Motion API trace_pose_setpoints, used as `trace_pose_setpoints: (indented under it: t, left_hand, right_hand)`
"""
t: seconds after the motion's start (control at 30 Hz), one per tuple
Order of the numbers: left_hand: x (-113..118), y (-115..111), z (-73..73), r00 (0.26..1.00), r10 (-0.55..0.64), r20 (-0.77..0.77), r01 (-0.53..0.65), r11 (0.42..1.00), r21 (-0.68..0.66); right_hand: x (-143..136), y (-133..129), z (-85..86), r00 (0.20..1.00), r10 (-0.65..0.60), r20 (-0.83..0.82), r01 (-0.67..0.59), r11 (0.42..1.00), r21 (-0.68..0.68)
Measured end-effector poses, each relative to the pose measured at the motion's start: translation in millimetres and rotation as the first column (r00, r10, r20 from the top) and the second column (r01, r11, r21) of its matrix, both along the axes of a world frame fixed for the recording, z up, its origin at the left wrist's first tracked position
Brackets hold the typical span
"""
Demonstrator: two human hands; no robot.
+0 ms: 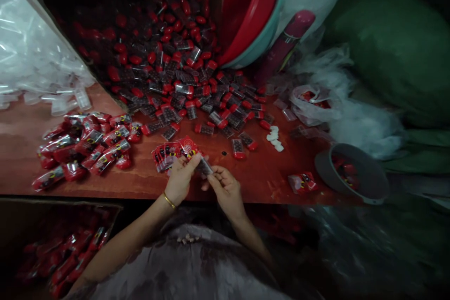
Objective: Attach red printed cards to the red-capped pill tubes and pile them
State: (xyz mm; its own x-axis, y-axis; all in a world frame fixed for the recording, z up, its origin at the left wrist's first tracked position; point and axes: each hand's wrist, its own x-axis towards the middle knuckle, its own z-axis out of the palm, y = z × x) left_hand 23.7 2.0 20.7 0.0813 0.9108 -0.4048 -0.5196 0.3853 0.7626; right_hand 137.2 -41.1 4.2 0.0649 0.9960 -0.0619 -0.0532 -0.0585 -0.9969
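Observation:
Above the table's front edge, a small clear container (204,168) with dark contents is between my hands. My left hand (178,180), with a gold bangle at the wrist, pinches its upper left end. There a red printed piece (190,144) shows beyond the fingertips; whether it is on the container or behind it I cannot tell. The thumb and fingers of my right hand (227,192) close on the container's lower end. Just behind my left hand lies a fanned stack of red printed sleeves (162,156). Loose red-capped containers (238,149) lie behind my right hand.
Red-capped containers spill from a large carton (66,42). Wrapped red packs (87,143) lie left, near clear plastic parts (82,98). White discs (274,138), a grey bowl (381,183) and a red pack (302,183) are right. Red and teal basins (251,14) lean behind.

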Motion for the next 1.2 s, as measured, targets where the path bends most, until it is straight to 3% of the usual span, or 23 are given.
trace_pose_setpoints:
  t: [0.1,0.27,0.37,0.43,0.5,0.57,0.67,0.73,0.8,0.87,0.9,0.93,0.97,1.03,1.1,1.13,1.2]
  left_hand:
    - [0,-6,-6.3,0.996,-0.077,0.043,0.076,0.997,0.022]
    - [-2,-14,-7.9,0.994,-0.104,0.037,0.103,0.994,0.037]
    - [-17,-7,0.4,0.998,-0.051,0.020,0.051,0.999,0.007]
    - [-41,3,7.2,0.999,0.043,0.018,-0.042,0.998,-0.037]
    - [-76,19,13.4,0.981,0.190,0.029,-0.188,0.980,-0.063]
    - [-118,39,18.8,0.915,0.399,0.052,-0.394,0.915,-0.084]
    - [-169,66,25.9,0.800,0.595,0.076,-0.588,0.803,-0.093]
    - [-181,73,28.1,0.793,0.598,0.116,-0.592,0.801,-0.085]
    - [-170,72,25.1,0.846,0.529,0.063,-0.528,0.848,-0.040]
    - [-142,64,15.3,0.910,0.372,-0.182,-0.365,0.928,0.074]
    - [-125,59,8.4,0.886,0.272,-0.377,-0.218,0.959,0.179]
    - [-108,54,0.6,0.793,0.199,-0.576,-0.038,0.960,0.279]
    - [-93,50,-7.4,0.653,0.182,-0.735,0.131,0.929,0.346]
    - [-68,45,-22.4,0.320,0.226,-0.920,0.392,0.853,0.345]
    - [-55,43,-34.5,0.046,0.269,-0.962,0.563,0.788,0.247]
    - [-52,42,-39.1,-0.053,0.289,-0.956,0.612,0.766,0.197]
    - [-50,41,-45.6,-0.179,0.326,-0.928,0.653,0.745,0.135]
  right_hand:
    - [4,4,-3.9,0.999,-0.041,0.014,0.041,0.999,-0.016]
    - [-14,19,-3.7,1.000,0.018,0.025,-0.019,1.000,0.022]
    - [-23,27,-1.6,0.995,0.021,0.100,-0.028,0.998,0.061]
    - [-17,33,-2.6,0.968,-0.063,0.241,0.035,0.992,0.118]
    - [2,41,-7.1,0.855,-0.225,0.467,0.127,0.964,0.233]
    - [29,49,-15.4,0.622,-0.371,0.689,0.140,0.919,0.368]
    - [65,54,-33.9,0.325,-0.397,0.859,0.072,0.916,0.396]
    - [75,53,-47.4,0.240,-0.352,0.905,0.048,0.935,0.351]
    - [73,50,-58.0,0.217,-0.331,0.919,0.036,0.943,0.331]
    - [65,45,-63.8,0.218,-0.334,0.917,0.026,0.941,0.337]
    - [61,43,-65.0,0.220,-0.340,0.914,0.023,0.939,0.343]
    - [58,42,-65.5,0.223,-0.347,0.911,0.021,0.936,0.351]
    - [56,41,-65.4,0.228,-0.355,0.907,0.020,0.933,0.360]
    - [56,40,-65.1,0.242,-0.374,0.895,0.020,0.924,0.381]
    - [58,41,-65.4,0.256,-0.394,0.883,0.019,0.915,0.402]
    - [59,41,-65.7,0.261,-0.403,0.877,0.018,0.911,0.413]
    - [60,41,-65.8,0.269,-0.425,0.864,0.014,0.899,0.438]
